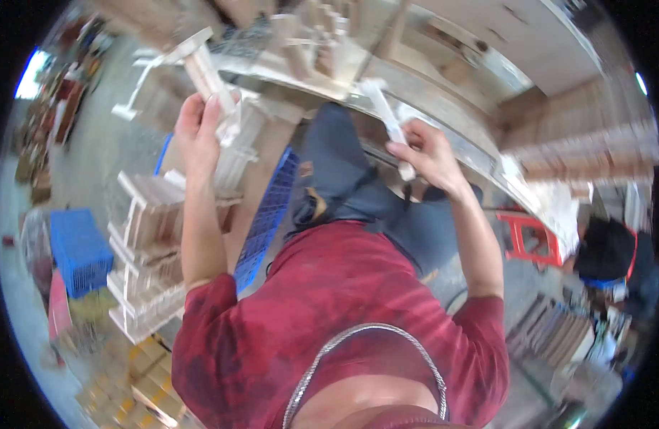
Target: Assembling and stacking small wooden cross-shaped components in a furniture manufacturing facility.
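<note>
My left hand (199,129) is closed round a pale wooden piece (203,68) with a crossbar at its upper end, raised above a stack of similar wood at the left. My right hand (430,154) grips a slim, whitish, hammer-shaped stick (385,111). A short, wider head tops it, and its lower end pokes out below my fingers. Blur hides whether it is a tool or another wooden part. The two held things are well apart, both over the near side of the workbench (415,86).
Stacked wooden pieces (150,236) stand left of me, beside a blue plastic crate (269,214). Another blue crate (79,250) is farther left. Upright wooden parts (319,43) stand on the bench. Boards (587,154) are piled at right, near a red stool (533,238) and a person in black (607,247).
</note>
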Tool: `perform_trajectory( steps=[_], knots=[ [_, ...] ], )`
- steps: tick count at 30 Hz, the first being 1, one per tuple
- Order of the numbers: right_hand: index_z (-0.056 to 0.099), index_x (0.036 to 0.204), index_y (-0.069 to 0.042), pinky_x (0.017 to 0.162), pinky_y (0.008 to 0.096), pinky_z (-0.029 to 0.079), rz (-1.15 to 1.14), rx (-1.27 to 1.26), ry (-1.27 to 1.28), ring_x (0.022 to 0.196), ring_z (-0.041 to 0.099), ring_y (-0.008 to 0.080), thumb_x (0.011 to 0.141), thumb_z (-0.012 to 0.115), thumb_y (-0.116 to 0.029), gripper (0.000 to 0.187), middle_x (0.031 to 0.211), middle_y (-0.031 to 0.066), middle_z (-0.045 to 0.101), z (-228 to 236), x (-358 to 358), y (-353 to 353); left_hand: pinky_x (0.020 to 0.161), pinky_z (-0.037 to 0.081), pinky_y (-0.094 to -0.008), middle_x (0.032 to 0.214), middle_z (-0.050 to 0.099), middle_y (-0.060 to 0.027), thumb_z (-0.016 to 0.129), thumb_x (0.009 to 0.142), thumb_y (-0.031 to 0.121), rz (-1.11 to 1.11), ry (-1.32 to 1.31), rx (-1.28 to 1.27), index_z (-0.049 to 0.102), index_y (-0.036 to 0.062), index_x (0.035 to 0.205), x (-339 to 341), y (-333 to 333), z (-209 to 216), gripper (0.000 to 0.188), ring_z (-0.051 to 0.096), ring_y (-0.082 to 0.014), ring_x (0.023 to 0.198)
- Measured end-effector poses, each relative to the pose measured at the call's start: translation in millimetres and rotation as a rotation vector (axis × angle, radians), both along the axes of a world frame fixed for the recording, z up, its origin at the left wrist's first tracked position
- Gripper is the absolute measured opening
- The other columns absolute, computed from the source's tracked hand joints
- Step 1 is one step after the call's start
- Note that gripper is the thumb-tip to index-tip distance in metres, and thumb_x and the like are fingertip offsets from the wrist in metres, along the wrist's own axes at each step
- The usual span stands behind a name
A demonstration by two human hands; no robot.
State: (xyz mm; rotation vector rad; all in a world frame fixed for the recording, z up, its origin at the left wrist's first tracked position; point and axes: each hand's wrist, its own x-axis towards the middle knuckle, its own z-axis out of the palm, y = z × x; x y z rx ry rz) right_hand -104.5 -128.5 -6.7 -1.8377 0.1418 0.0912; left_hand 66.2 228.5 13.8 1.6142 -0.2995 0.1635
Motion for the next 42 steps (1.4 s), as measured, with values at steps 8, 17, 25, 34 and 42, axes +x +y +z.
perform_trajectory(
  steps=[8,17,25,34,42],
  knots=[
    [0.065,0.121,0.000,0.066,0.0227,0.047,-0.200,0.512,-0.230,0.071,0.057,0.0071,0.083,0.079,-0.003,0.041,0.078,-0.0015,0.062,8,-14,38,0.077,0.051,-0.0273,0.095,0.069,-0.0061,0.066,0.097,0.012,-0.516,0.154,0.008,0.064,-0.0027,0.107,-81,-135,-10,0.018,0.062,-0.0111,0.085],
    [0.070,0.095,-0.004,0.063,0.0245,0.049,-0.486,0.259,-0.142,0.071,0.060,0.0065,0.086,0.079,-0.013,0.015,0.081,-0.0007,0.069,17,-40,13,0.068,0.050,-0.0286,0.084,0.067,-0.0077,0.066,0.097,0.017,-0.434,0.059,0.099,0.063,-0.0018,0.099,-65,-146,-26,0.019,0.061,-0.0129,0.075],
    [0.069,0.102,0.004,0.071,0.0273,0.052,-0.484,0.019,0.025,0.077,0.066,0.0139,0.083,0.080,-0.012,0.027,0.085,0.0078,0.071,15,-71,-24,0.073,0.053,-0.0371,0.089,0.070,-0.0112,0.070,0.092,0.021,0.175,-0.154,0.920,0.068,0.0011,0.098,-10,13,15,0.020,0.067,-0.0243,0.081],
    [0.070,0.102,0.004,0.064,0.0275,0.051,-0.258,-0.019,0.120,0.069,0.064,0.0116,0.081,0.083,-0.014,0.030,0.079,0.0069,0.072,0,-24,0,0.085,0.054,-0.0471,0.094,0.070,-0.0204,0.073,0.085,0.019,0.454,0.003,1.417,0.070,0.0020,0.097,-17,109,-61,0.021,0.068,-0.0381,0.091],
    [0.071,0.100,0.004,0.064,0.0277,0.051,-0.220,-0.106,0.083,0.068,0.064,0.0114,0.081,0.084,-0.018,0.032,0.080,0.0067,0.072,7,-17,-1,0.087,0.053,-0.0520,0.100,0.069,-0.0233,0.068,0.088,0.018,0.475,0.139,1.307,0.068,0.0002,0.099,-20,106,-69,0.021,0.066,-0.0420,0.099]
  ],
)
